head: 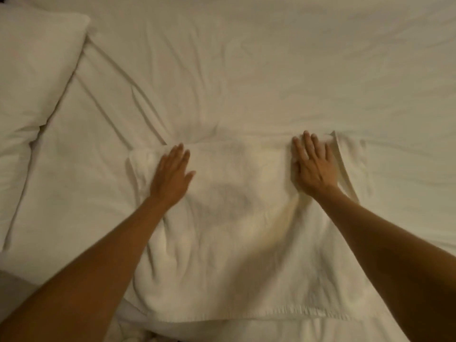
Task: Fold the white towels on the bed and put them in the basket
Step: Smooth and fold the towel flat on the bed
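Note:
A white towel (237,218) lies spread flat on the bed (246,70), folded over so a hemmed edge runs along its near side. My left hand (171,175) rests palm down on the towel's far left corner, fingers together. My right hand (313,164) presses flat near the far right edge, fingers spread, where a folded layer of towel stands up slightly beside it. Neither hand grips the cloth. No basket is in view.
A white pillow (32,70) lies at the far left of the bed. The wrinkled white sheet stretches beyond the towel to the top and right. More white cloth (148,324) bunches under the towel's near left edge.

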